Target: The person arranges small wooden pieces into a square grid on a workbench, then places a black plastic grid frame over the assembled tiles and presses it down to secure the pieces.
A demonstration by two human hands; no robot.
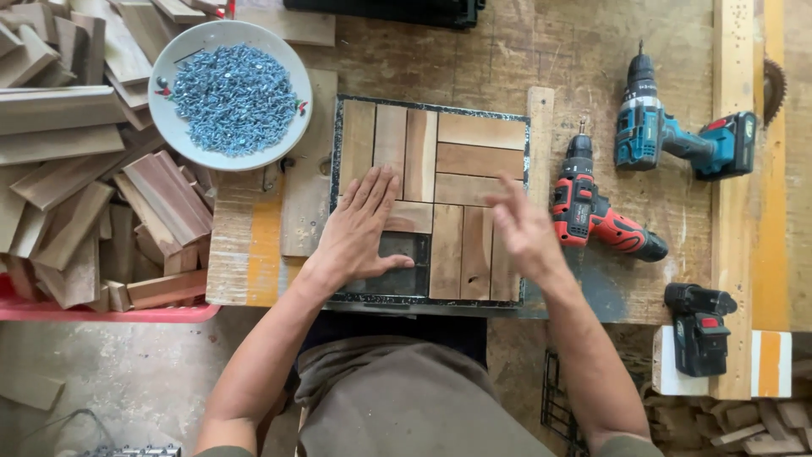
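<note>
Slatted square wooden tile (440,182); left hand (364,228) flat.

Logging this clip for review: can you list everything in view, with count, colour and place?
square tile frame: one, black, centre of bench, mostly filled
wooden slats: several, brown, laid in the frame; lower left slot open
plate: one, white, upper left
screws: heap, blue-grey, on the plate
loose wood pieces: many, brown, piled at left
red drill: one, red and black, right of frame
teal drill: one, teal and black, upper right
battery charger: one, black, lower right
workbench: one, worn wood
left hand: flat on the slats
right hand: blurred, open above the slats
</note>
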